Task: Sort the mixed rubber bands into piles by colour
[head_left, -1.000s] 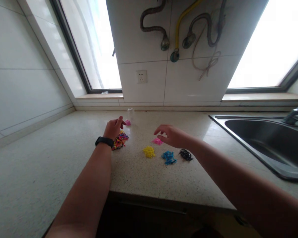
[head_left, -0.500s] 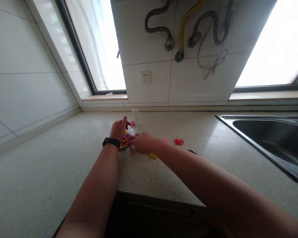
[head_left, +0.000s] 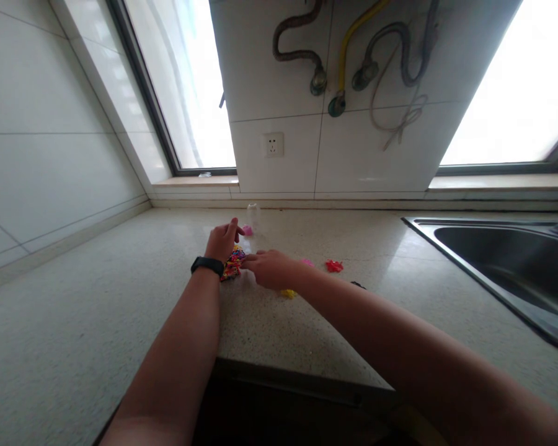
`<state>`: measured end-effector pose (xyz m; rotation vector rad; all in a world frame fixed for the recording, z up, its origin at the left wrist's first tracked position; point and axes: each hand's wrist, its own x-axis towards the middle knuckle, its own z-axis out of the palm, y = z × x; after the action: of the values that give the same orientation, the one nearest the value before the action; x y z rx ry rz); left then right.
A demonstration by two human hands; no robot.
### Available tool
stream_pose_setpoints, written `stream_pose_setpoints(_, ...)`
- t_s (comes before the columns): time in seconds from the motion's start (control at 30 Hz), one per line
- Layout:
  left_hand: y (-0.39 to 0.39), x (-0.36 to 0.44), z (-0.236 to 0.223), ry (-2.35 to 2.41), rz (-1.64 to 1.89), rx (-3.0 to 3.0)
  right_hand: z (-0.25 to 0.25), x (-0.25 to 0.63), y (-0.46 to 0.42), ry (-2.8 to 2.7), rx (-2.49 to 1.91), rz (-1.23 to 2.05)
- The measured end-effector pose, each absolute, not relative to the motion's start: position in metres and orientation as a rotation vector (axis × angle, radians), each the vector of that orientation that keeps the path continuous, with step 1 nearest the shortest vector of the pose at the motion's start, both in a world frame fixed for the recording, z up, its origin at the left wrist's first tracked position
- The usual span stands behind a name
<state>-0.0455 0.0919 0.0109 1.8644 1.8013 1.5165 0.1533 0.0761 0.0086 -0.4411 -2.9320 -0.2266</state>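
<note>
A heap of small multicoloured band-like pieces point(head_left: 232, 266) lies on the pale counter. My left hand point(head_left: 222, 240), with a black band on its wrist, rests at the heap's far left side. Its fingers are loosely bent and apart, with nothing visible in them. My right hand point(head_left: 270, 269) reaches in from the right, fingers stretched out, fingertips touching the heap's right edge. Its thumb is hidden. Small separate piles lie to the right: yellow pieces point(head_left: 288, 293), pink pieces point(head_left: 307, 262), red pieces point(head_left: 333, 266) and dark pieces point(head_left: 358, 285), partly covered by my right forearm.
Behind my hands stands a clear jar-like container point(head_left: 253, 214), with a small pink object point(head_left: 247, 230) in front of it. A steel sink point(head_left: 428, 232) is set into the counter on the right. The counter's front edge point(head_left: 302, 370) runs below my forearms.
The view has shifted very slightly. Both hands stay at the heap in nearly the same pose, and the coloured piles look unchanged.
</note>
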Motion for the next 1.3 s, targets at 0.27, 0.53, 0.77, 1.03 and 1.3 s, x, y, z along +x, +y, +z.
stream_pose_setpoints(0.27,0.094,-0.046,0.008,1.823,1.485,1.871,0.009,0.173,0.075,-2.834,-0.4,0.119)
stream_pose_setpoints(0.53,0.093,-0.046,0.008,1.833,1.482,1.868,0.019,0.186,0.083,-2.544,-0.494,0.487)
stream_pose_setpoints(0.77,0.092,-0.043,0.009,1.82,1.481,1.881,0.031,0.237,0.093,-2.107,-0.705,0.611)
stream_pose_setpoints(1.03,0.091,-0.042,0.012,1.823,1.434,1.922,0.04,0.326,0.091,-1.796,-0.747,0.659)
stream_pose_setpoints(1.3,0.083,-0.037,0.017,1.832,1.431,1.924,0.035,0.353,0.089,-1.515,-0.72,0.835)
